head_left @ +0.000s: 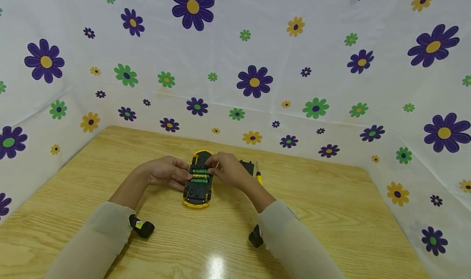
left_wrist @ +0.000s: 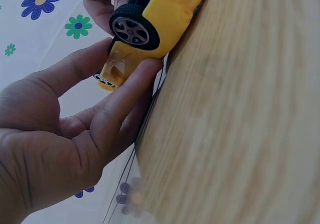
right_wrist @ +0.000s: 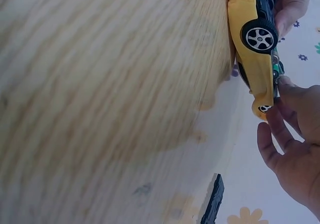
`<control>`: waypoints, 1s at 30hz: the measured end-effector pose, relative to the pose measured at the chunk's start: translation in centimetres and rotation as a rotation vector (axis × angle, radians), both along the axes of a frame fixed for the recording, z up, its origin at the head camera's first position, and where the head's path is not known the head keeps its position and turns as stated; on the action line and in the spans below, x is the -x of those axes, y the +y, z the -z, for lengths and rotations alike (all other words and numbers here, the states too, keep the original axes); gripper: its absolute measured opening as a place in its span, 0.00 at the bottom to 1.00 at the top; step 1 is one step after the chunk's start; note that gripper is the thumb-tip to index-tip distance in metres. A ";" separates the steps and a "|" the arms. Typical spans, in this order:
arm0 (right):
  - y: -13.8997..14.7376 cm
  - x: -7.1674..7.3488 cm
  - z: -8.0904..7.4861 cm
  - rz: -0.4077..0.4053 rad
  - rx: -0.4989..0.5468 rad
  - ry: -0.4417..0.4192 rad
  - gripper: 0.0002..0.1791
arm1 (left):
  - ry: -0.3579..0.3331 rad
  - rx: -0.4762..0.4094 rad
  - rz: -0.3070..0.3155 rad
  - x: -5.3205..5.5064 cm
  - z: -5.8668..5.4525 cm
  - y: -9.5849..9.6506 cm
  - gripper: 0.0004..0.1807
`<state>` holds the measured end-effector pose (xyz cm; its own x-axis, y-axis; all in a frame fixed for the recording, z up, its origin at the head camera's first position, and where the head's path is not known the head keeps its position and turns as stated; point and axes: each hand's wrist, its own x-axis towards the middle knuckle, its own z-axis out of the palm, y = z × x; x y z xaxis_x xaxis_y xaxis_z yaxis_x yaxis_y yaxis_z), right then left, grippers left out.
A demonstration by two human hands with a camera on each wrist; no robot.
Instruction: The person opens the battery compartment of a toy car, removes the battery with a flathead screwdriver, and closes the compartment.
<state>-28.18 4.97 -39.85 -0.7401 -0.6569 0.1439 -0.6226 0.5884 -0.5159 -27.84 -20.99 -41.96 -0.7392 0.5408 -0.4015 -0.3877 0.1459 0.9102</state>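
A yellow toy car [head_left: 196,202] lies upside down on the table, its black underside facing up. Green and yellow batteries [head_left: 200,176] sit side by side in its uncovered compartment. My left hand [head_left: 167,172] grips the car's left side, thumb near the batteries; in the left wrist view its fingers [left_wrist: 127,96] lie along the yellow body. On the other side is my right hand [head_left: 228,170], its thumb at the end of the uppermost battery. In the right wrist view its other fingers [right_wrist: 277,126] curl against the car's side near a wheel.
A black flat cover [head_left: 247,166] lies just beyond my right hand, seen edge-on in the right wrist view. Beside it is a screwdriver [head_left: 259,177] with a yellow and black handle, partly behind the wrist. A flower-patterned cloth [head_left: 279,66] encloses the wooden table [head_left: 312,213].
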 end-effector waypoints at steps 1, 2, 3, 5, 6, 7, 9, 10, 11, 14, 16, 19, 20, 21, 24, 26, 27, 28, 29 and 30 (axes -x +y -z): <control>0.0 0.0 0.0 -0.006 0.003 0.001 0.11 | 0.002 0.000 0.001 0.0 0.0 0.0 0.29; 0.0 0.1 0.1 -0.013 0.006 0.003 0.11 | 0.003 0.001 0.001 0.0 0.0 0.0 0.29; 0.0 0.1 0.2 -0.020 0.010 0.004 0.12 | 0.004 0.001 0.001 0.1 0.1 0.0 0.29; 0.0 0.2 0.2 -0.033 0.023 0.001 0.12 | 0.006 0.000 0.002 0.1 0.1 -0.1 0.29; 0.0 0.2 0.3 -0.039 0.030 -0.002 0.12 | 0.007 -0.001 0.005 0.1 0.1 -0.1 0.29; 0.0 0.2 0.3 -0.044 0.037 -0.010 0.12 | 0.009 -0.003 0.010 0.1 0.1 -0.1 0.29; -0.1 0.1 0.2 -0.049 0.049 -0.028 0.13 | 0.011 -0.002 0.015 0.1 0.1 -0.2 0.28; -0.2 0.1 0.2 -0.052 0.053 -0.037 0.13 | 0.014 -0.001 0.016 0.1 0.1 -0.1 0.28; -0.2 0.0 0.1 -0.056 0.056 -0.044 0.13 | 0.016 0.000 0.015 0.0 0.1 -0.1 0.28; -0.3 -0.1 -0.1 -0.060 0.057 -0.068 0.13 | 0.020 0.007 0.013 0.0 0.0 -0.1 0.28; -0.4 -0.1 -0.2 -0.057 0.057 -0.090 0.14 | 0.020 0.008 0.011 0.0 0.0 0.0 0.28; -0.4 -0.3 -0.4 -0.040 0.060 -0.128 0.14 | 0.018 0.005 0.014 0.0 0.0 0.0 0.27; -0.5 -0.4 -0.4 -0.036 0.061 -0.138 0.13 | 0.016 0.005 0.013 0.0 -0.1 0.0 0.27; -0.5 -0.4 -0.4 -0.033 0.061 -0.144 0.13 | 0.015 0.003 0.013 0.0 -0.1 0.0 0.26; -0.7 -0.5 -0.4 -0.025 0.059 -0.152 0.12 | 0.014 0.003 0.014 0.0 -0.1 0.0 0.26; -0.8 -0.4 -0.3 -0.024 0.061 -0.152 0.12 | 0.012 0.003 0.013 0.0 0.0 0.0 0.25; -0.9 -0.4 -0.3 -0.021 0.063 -0.151 0.12 | 0.013 0.003 0.013 0.0 0.0 0.0 0.25; -1.0 -0.4 -0.2 -0.017 0.066 -0.149 0.12 | 0.013 0.004 0.012 0.0 0.0 0.0 0.25; -1.0 -0.4 -0.2 -0.015 0.068 -0.145 0.12 | 0.013 0.003 0.012 0.0 0.0 0.0 0.25; -1.1 -0.4 -0.1 -0.011 0.071 -0.143 0.11 | 0.013 0.002 0.013 0.1 0.0 0.0 0.25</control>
